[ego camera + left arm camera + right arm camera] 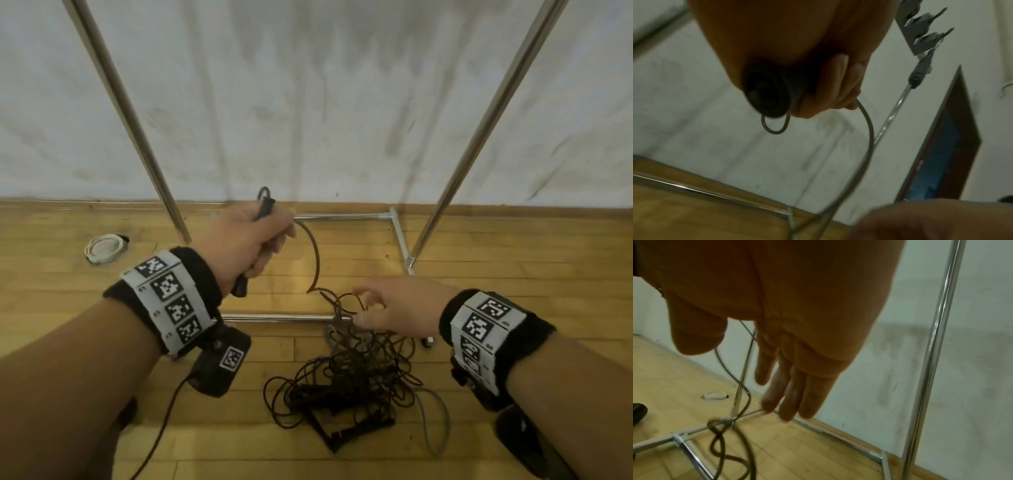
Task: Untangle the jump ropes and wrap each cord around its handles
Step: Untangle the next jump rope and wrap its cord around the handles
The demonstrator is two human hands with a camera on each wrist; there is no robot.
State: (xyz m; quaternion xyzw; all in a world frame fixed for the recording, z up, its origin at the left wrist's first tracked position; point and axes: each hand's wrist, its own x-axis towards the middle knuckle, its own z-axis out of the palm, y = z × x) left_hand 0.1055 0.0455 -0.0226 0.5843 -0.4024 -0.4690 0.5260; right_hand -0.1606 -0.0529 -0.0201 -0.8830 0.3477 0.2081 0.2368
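Your right hand (394,310) pinches a thin dark cord (317,263) just above the tangled pile of black jump ropes (346,383), to feed slack. Beyond it, your left hand (248,240) grips a black cylindrical handle (265,207), raised as the winding core.

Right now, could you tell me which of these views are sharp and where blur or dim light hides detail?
Head view: evenly lit and mostly sharp, the tangled cords readable, rack poles bowed by the wide lens. Left wrist view: dim, left hand and handle soft. Right wrist view: right hand dark against the wall, fingertips motion-blurred.
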